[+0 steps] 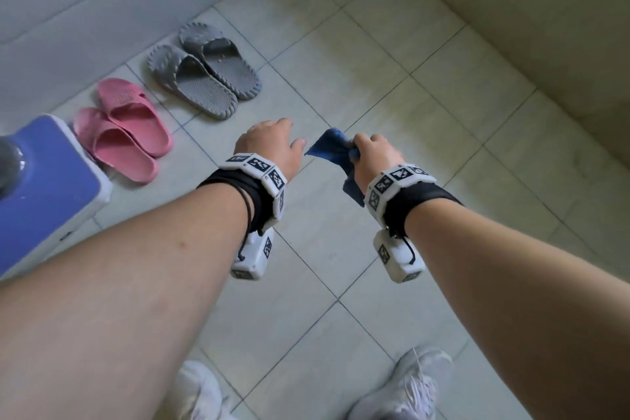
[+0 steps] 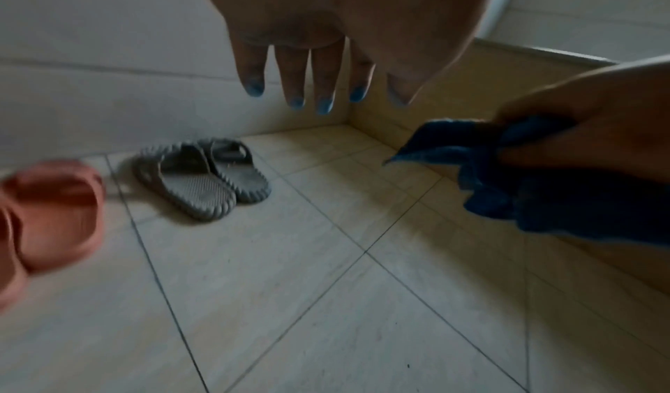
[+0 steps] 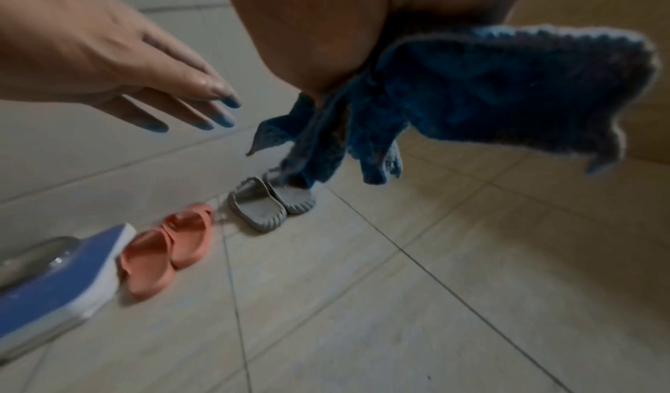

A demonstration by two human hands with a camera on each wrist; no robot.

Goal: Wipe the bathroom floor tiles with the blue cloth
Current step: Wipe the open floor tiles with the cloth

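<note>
From the head view, the right hand (image 1: pixel 373 155) holds the blue cloth (image 1: pixel 332 147) bunched in its curled fingers, well above the floor tiles (image 1: pixel 341 78); a loose corner sticks out toward the left hand (image 1: pixel 272 143), which hovers just beside it with fingers straight and holding nothing. Beyond the left fingertips lie grey slippers (image 1: pixel 204 70), and further to that hand's outer side pink slippers (image 1: pixel 122 129) and a blue-topped box (image 1: pixel 47 187) with white sides. Its top is partly cut off, so I cannot tell whether anything is in it. White shoes (image 1: pixel 409 382) stand on the tiles below both forearms.

In the left wrist view the fingers (image 2: pixel 324 81) are spread and hang relaxed, touching nothing. The cloth sits to their thumb side, gripped by the other hand, clear of the floor.

In the right wrist view the cloth hangs crumpled from the closed fist, one flap jutting outward and folds drooping below the knuckles.

Judging from this, no wiping has begun. A wadded cloth would likely touch the tiles with only a small patch and leave streaks. A sweep toward the slippers could push them along or skip the tiles beneath. Damp tiles could be slippery underfoot.
</note>
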